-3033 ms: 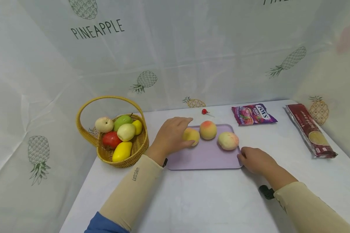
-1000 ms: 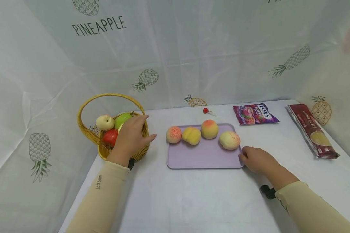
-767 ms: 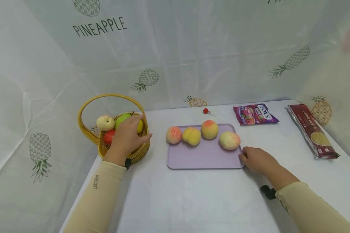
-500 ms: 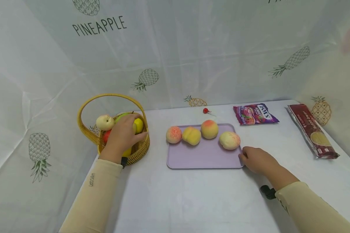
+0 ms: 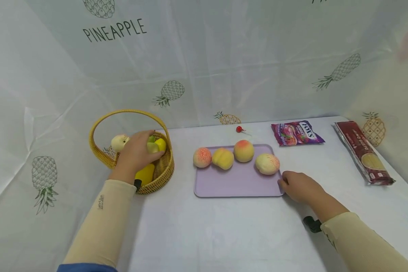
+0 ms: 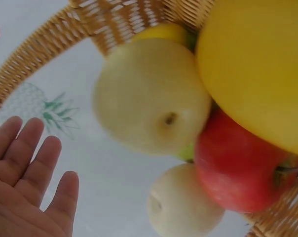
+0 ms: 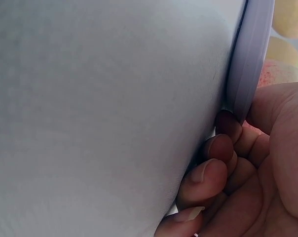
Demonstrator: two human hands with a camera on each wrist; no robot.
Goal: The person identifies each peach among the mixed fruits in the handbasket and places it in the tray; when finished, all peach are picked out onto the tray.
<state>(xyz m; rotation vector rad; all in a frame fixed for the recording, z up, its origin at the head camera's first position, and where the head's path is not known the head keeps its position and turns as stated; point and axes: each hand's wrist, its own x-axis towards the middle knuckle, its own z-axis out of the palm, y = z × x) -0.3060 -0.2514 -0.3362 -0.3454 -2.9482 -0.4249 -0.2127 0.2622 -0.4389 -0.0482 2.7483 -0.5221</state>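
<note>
My left hand (image 5: 135, 152) is over the wicker basket (image 5: 164, 173) at the left, covering part of the fruit. In the left wrist view its fingers (image 6: 49, 148) are stretched out, apart from the fruit. A pale round fruit (image 6: 144, 94), a red fruit (image 6: 238, 168) and a big yellow mango (image 6: 262, 64) fill that view. A small lemon (image 5: 161, 144) sits at the basket's right side. My right hand (image 5: 300, 187) pinches the right edge of the lilac tray (image 5: 238, 189), thumb on top and fingers curled beneath. On the tray, several peaches (image 5: 223, 158) stand along its back and right.
A red cherry (image 5: 239, 129) lies behind the tray. To the back right are a purple candy bag (image 5: 297, 133) and a red-brown noodle packet (image 5: 363, 153). The basket's tall handle (image 5: 130, 110) arches up behind my left hand. A white cloth with pineapple prints hangs at the back.
My left hand has left the tray, where a pink peach now shows at its left end, and moved left over the basket, drifting further left across the fruit. My right hand has stayed put.
</note>
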